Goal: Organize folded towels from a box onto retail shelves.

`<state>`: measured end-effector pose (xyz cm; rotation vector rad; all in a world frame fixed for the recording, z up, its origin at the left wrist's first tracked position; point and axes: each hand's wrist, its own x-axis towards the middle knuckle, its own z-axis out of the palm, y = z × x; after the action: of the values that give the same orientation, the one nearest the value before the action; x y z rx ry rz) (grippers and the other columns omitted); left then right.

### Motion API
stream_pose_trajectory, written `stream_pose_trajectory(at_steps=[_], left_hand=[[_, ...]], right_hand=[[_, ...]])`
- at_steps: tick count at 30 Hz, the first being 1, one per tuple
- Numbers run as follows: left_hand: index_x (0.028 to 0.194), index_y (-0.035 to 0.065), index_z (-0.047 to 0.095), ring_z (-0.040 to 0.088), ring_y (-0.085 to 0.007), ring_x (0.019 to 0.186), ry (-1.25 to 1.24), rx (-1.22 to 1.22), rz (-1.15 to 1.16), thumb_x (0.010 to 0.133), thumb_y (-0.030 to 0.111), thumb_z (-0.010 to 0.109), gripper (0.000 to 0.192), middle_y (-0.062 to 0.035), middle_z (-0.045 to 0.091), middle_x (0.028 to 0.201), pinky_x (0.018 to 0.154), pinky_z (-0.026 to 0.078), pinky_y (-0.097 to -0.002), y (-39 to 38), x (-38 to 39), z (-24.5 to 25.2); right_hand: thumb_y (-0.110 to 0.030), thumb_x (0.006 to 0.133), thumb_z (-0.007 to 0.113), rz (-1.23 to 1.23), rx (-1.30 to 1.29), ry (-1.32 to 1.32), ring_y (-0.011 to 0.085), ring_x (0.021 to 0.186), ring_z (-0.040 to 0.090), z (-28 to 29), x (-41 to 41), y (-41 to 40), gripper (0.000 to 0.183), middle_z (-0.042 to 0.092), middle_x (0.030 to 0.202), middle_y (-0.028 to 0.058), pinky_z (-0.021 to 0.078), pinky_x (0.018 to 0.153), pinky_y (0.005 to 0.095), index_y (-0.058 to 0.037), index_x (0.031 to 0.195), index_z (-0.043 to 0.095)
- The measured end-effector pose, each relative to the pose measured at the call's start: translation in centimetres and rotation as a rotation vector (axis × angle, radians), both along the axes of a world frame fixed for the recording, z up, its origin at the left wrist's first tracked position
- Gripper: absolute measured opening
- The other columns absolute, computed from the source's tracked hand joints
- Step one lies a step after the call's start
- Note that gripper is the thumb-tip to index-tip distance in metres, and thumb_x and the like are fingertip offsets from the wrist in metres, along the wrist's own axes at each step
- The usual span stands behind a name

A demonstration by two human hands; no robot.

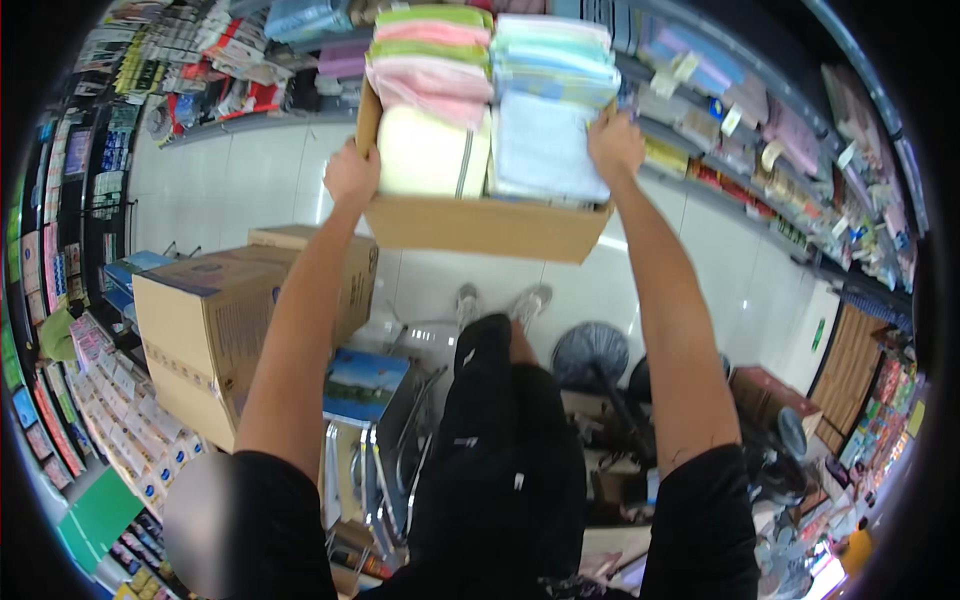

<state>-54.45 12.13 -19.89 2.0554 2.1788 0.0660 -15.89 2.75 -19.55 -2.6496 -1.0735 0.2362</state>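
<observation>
An open cardboard box is held out before me at arm's length, above the tiled floor. My left hand grips its left wall, and my right hand grips the right one. Folded towels fill it in two rows. Pale yellow towels with a dark stripe lie at the near left, below pink towels and green ones. On the right, a light blue towel lies nearest me, with mint and white towels behind it. The fingers are partly hidden by the box walls.
Shelves with packaged textiles run along the far and right sides. Large closed cartons stand at my left, beside folding furniture with a landscape picture. A round grey base stands near my right foot. Glossy white tiles cover the floor.
</observation>
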Motion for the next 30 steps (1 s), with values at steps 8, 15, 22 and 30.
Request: stream_pose_trajectory(at_steps=[8,15,22,30], left_hand=[[0.107,0.0094,0.068,0.069,-0.0413,0.088,-0.03,0.031,-0.026,0.085,0.042,0.06,0.041,-0.0222,0.071,0.091,0.082,0.054,-0.0512,0.4,-0.6,0.4],[0.111,0.01,0.067,0.068,-0.0405,0.092,-0.021,-0.04,0.032,0.085,0.041,0.06,0.041,-0.0212,0.071,0.095,0.084,0.053,-0.0506,-0.2,-0.1,0.8],[0.105,0.0063,0.068,0.068,-0.0407,0.092,-0.023,-0.015,0.002,0.084,0.039,0.061,0.039,-0.0207,0.071,0.094,0.083,0.053,-0.0502,0.1,-0.8,0.2],[0.109,0.0121,0.07,0.067,-0.0386,0.097,0.023,-0.065,-0.006,0.081,0.05,0.059,0.048,-0.0198,0.071,0.098,0.085,0.053,-0.0501,0.4,-1.0,-0.6]], right_hand=[[-0.037,0.091,0.053,-0.005,-0.039,0.013,0.0419,0.094,0.068,1.0,-0.5,1.1,0.044,0.069,0.1,0.0257,0.0537,0.085,0.0501,0.0029,0.107,0.062],[-0.037,0.091,0.052,-0.022,-0.07,-0.028,0.0414,0.097,0.068,0.8,-0.6,0.5,0.045,0.07,0.102,0.0243,0.0534,0.087,0.0494,0.0028,0.108,0.062],[-0.043,0.089,0.051,-0.022,-0.074,-0.042,0.043,0.101,0.067,0.0,-0.3,1.0,0.05,0.069,0.105,0.0246,0.0523,0.089,0.0511,0.0003,0.108,0.065],[-0.042,0.093,0.049,0.043,-0.057,-0.05,0.0442,0.102,0.065,-1.3,0.7,0.3,0.048,0.067,0.104,0.0282,0.05,0.089,0.0522,0.0016,0.106,0.065]])
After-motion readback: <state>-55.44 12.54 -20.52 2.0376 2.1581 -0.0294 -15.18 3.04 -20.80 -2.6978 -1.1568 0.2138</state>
